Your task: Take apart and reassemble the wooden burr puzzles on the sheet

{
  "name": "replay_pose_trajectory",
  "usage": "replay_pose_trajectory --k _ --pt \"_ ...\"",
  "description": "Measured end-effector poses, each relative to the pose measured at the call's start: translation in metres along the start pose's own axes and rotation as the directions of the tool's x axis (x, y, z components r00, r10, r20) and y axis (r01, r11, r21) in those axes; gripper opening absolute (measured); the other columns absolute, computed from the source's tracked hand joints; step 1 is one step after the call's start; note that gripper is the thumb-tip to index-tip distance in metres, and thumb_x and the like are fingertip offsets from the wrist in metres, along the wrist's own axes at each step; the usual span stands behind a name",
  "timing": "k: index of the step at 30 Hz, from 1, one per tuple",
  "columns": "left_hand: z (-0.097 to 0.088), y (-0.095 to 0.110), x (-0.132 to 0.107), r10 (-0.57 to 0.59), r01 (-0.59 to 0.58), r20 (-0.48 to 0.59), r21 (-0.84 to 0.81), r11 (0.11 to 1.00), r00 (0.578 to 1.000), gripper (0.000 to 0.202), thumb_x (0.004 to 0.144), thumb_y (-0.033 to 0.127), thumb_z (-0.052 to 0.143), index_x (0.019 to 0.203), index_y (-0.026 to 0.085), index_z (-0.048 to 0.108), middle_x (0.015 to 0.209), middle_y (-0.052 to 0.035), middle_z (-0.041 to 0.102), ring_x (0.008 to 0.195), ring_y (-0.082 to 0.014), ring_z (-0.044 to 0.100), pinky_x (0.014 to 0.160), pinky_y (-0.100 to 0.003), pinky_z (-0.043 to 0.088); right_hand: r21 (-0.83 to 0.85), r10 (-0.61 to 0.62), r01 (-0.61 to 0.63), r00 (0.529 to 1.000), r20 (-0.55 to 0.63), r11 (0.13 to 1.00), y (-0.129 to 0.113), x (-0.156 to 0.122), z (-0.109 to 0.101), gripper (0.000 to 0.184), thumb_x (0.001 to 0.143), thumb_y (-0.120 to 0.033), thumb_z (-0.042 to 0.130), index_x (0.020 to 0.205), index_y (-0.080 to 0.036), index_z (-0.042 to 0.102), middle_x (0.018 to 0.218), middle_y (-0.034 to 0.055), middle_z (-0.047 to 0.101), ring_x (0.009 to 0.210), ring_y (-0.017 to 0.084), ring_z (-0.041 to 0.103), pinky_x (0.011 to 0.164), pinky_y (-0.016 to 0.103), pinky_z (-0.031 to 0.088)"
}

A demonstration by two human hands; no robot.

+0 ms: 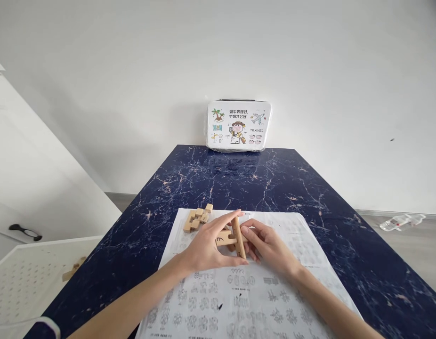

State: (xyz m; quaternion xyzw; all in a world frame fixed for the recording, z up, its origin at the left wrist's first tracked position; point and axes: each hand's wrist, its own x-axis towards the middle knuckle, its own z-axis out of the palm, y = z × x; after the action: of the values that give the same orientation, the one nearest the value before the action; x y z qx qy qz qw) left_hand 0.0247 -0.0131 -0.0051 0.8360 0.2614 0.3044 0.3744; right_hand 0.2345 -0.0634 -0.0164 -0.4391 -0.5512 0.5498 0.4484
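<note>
Several notched wooden puzzle pieces (236, 238) are held between my two hands above a printed sheet. One piece stands crosswise, and another with a dark mark runs through it. My left hand (206, 242) spans the crosswise piece, thumb at its lower end and fingers at its upper end. From the other side, my right hand (265, 242) pinches the pieces; some of its fingers are hidden behind them. The instruction sheet (239, 301) lies under both hands, covered with small line drawings. Beyond my left hand sits a cluster of notched wooden blocks (193, 220) on the sheet's far left corner.
A white case (239, 126) with cartoon prints leans on the wall at the far end of the blue marbled table (225, 179). More wooden pieces (74, 269) lie on a white perforated surface (20, 282) at left. A clear plastic bottle (398, 222) lies on the floor at right.
</note>
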Motion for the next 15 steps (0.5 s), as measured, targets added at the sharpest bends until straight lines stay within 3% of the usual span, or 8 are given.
replay_pose_trajectory --k 5,15 --pt "0.0 0.0 0.0001 0.008 -0.008 -0.003 0.016 1.0 1.0 0.106 0.073 0.05 0.095 0.162 0.038 0.039 0.16 -0.0093 0.055 0.137 -0.0362 0.061 0.116 -0.056 0.052 0.0 0.008 -0.008 1.0 -0.008 1.0 -0.0004 -0.0008 -0.0008 0.046 0.099 -0.068 0.06 0.099 -0.023 0.067 0.064 -0.0036 0.059 0.047 0.011 0.047 0.047 0.027 0.036" --pt "-0.0007 -0.0015 0.0007 -0.014 0.014 0.025 0.002 1.0 1.0 0.109 0.073 0.057 0.094 0.163 0.04 0.036 0.164 -0.0092 0.05 0.144 -0.0383 0.054 0.12 -0.059 0.046 0.003 0.025 -0.025 1.0 -0.017 1.0 -0.0004 0.0004 -0.001 0.049 0.096 -0.072 0.061 0.096 -0.023 0.065 0.064 -0.0031 0.061 0.047 0.011 0.048 0.048 0.028 0.037"
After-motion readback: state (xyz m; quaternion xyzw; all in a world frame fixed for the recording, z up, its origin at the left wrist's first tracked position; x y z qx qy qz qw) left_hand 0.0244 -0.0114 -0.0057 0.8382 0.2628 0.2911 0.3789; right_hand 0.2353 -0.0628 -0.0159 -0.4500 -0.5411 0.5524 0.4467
